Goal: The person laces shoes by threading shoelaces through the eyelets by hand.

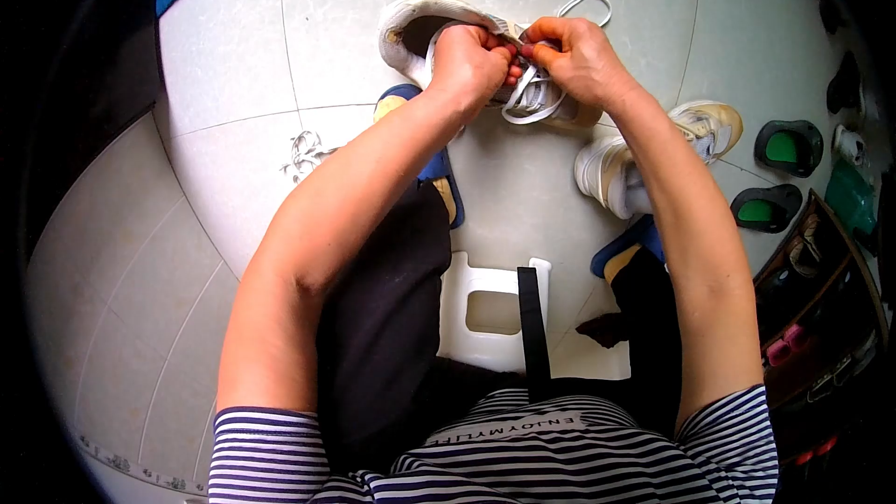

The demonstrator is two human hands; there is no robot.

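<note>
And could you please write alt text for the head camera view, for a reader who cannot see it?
A person's bare left hand and right hand pinch close together at the laces of a white shoe, against a pale tiled floor. A second white shoe sits partly behind the right forearm, and a white stool shows between the legs.

Shoe (pixel 535 93) partly hidden behind fingers (pixel 549 30); shirt (pixel 560 455) cut off

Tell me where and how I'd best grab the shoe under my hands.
Probably grip the shoe by its heel collar, coming from your left: that end's wide opening lies mostly uncovered, giving a raised rim to pinch inside and out, while the left hand and right hand crowd the lacing.
</note>
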